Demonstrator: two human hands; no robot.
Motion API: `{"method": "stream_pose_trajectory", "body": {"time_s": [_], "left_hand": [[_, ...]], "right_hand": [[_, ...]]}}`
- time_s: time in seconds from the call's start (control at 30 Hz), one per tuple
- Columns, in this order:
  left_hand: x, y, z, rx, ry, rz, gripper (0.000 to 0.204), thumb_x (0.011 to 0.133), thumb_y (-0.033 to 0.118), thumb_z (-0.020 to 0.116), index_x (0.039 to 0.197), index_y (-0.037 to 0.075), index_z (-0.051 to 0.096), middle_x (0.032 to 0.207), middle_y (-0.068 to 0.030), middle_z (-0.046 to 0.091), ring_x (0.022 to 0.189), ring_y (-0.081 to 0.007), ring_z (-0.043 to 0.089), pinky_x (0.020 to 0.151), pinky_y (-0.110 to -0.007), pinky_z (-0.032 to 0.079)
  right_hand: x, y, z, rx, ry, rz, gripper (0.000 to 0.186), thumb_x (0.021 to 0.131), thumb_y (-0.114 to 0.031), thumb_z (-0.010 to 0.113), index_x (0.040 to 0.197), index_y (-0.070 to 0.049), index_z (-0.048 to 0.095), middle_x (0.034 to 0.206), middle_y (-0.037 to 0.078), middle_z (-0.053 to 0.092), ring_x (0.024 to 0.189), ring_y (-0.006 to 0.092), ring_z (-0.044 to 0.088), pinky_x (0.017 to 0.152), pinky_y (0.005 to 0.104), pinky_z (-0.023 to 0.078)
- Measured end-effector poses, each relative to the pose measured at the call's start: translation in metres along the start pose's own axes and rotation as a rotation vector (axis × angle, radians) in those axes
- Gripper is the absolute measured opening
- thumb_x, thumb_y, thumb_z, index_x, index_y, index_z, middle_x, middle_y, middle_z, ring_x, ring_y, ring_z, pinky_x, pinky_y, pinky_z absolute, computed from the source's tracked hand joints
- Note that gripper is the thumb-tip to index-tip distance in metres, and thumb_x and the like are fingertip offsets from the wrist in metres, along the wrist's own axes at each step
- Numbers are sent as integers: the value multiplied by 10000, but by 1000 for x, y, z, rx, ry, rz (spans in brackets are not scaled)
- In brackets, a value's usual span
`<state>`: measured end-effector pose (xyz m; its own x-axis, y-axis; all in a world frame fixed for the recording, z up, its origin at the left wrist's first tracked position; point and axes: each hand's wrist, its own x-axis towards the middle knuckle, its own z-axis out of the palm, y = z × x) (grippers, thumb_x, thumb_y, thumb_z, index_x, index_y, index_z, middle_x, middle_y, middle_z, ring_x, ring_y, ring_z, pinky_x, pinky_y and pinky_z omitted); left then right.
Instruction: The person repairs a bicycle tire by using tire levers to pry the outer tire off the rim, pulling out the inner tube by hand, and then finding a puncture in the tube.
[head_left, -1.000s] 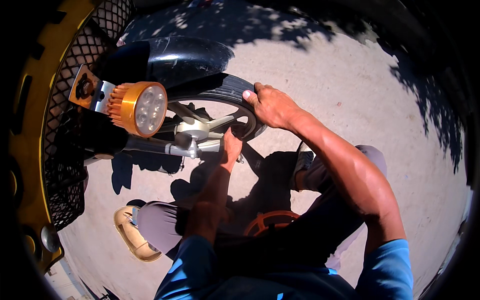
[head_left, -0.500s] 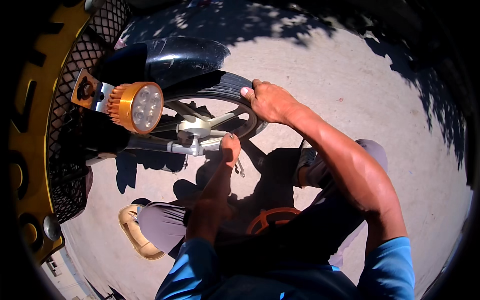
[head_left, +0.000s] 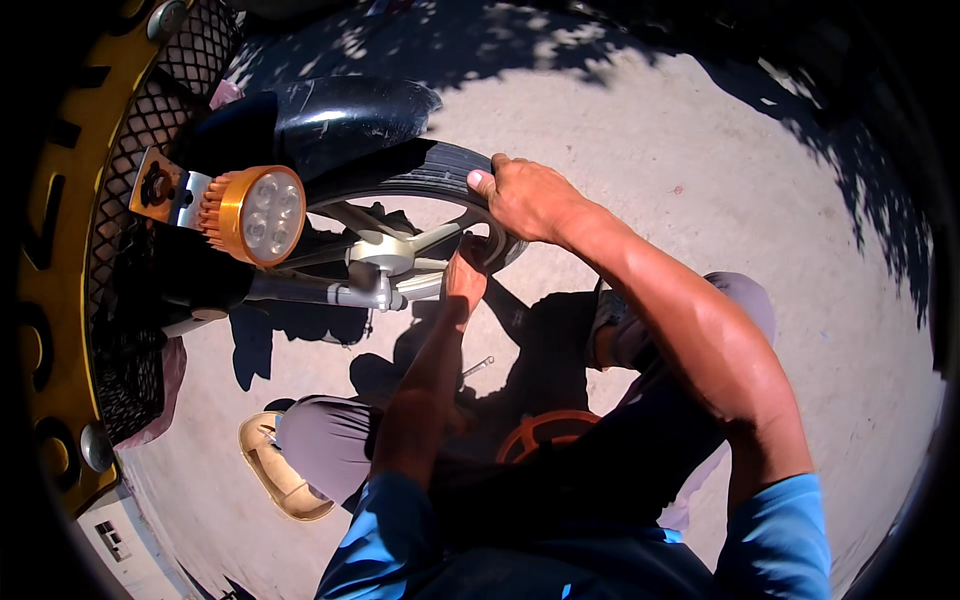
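Head view: right hand [head_left: 535,203] on the tyre [head_left: 440,165], left hand [head_left: 464,280] inside the wheel [head_left: 436,236]

The person's hands are apart from each other, both at the near right part of the wheel. The right hand is clamped over the black tyre, its thumb lying on the tread. The left hand reaches up to the inner side of the rim [head_left: 490,235], just beside a pale spoke; its fingertips are in shade, so whether they grip anything cannot be told.

The wheel sits in the upper middle, under a glossy dark mudguard [head_left: 355,110], with its pale hub [head_left: 385,256] beside the end of a grey fork leg [head_left: 305,289]. To the left, an orange-rimmed lamp [head_left: 272,215] juts out on a metal bracket [head_left: 190,200] before black mesh [head_left: 205,50] and a yellow panel [head_left: 75,250].

A slim metal tool [head_left: 479,367] lies on the concrete ground [head_left: 650,130], below the left hand. Nearer the person is an orange ring-shaped thing [head_left: 515,432], partly hidden by shadow and clothing.
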<state>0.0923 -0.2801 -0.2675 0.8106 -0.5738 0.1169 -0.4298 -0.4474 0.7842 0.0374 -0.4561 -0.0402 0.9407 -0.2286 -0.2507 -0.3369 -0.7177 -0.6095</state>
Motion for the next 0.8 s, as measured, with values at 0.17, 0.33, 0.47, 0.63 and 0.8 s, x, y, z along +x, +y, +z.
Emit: {"method": "stream_pose_trajectory", "body": {"time_s": [0.17,0.33,0.47,0.63,0.8], "left_hand": [[6,2,4,164,25,58,212,883,49,451,954,-1,644,927,-238,659,904,-453,607,769,-490,489],[0,-13,29,149,69,-5,206,905,57,462,983,7,647,983,-198,662,931,-403,622,788,-448,496],[-2,-55,42,-313,228,-36,177,962,136,530,972,-4,637,921,-162,659,794,-280,625,714,-387,495],[-12,-84,54,214,197,297,147,945,111,592,1039,0,614,945,-82,644,797,-165,604,744,-315,505],[-20,-29,47,-636,182,-319,355,830,-75,626,1165,24,561,1084,-64,638,914,-164,612,838,-318,523]], "right_hand": [[-2,-6,-2,-12,-7,-3,570,1036,-429,302,1162,78,530,1046,289,640,1056,415,596,924,489,449],[-3,4,-6,-12,3,-14,571,1037,-417,306,1140,97,530,1030,294,642,1038,428,599,909,499,452],[-2,-4,-7,-15,-12,-38,575,1036,-418,311,1125,100,544,1014,294,646,1008,434,610,896,500,459],[-2,-16,-12,2,-48,-7,529,1027,-373,355,1090,89,604,1057,265,659,1035,405,624,921,458,479],[-4,-2,-9,-2,-1,1,527,1026,-372,355,1090,85,612,1017,262,669,1018,411,628,912,466,478]]}}
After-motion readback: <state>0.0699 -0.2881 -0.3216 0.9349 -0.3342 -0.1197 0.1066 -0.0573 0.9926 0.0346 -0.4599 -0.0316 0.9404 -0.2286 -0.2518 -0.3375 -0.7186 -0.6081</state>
